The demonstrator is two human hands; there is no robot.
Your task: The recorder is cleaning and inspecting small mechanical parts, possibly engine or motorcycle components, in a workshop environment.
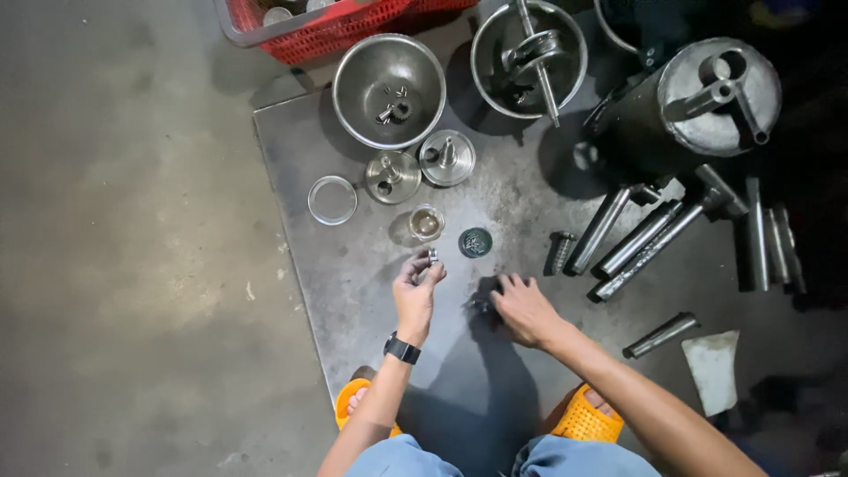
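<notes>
A small metal part (432, 257) is being pinched in the left hand (415, 291); the right hand (523, 307) is closing on another part (480, 306), best kept steady on the near plate (353, 265).

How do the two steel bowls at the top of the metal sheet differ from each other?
The left bowl holds only a few small loose parts, while the right bowl holds a long shaft with rings that juts over its rim. The left bowl lies nearer the red basket; the right bowl sits beside the dark cylinder. Both are round, shiny steel, standing upright on the metal sheet.
</notes>
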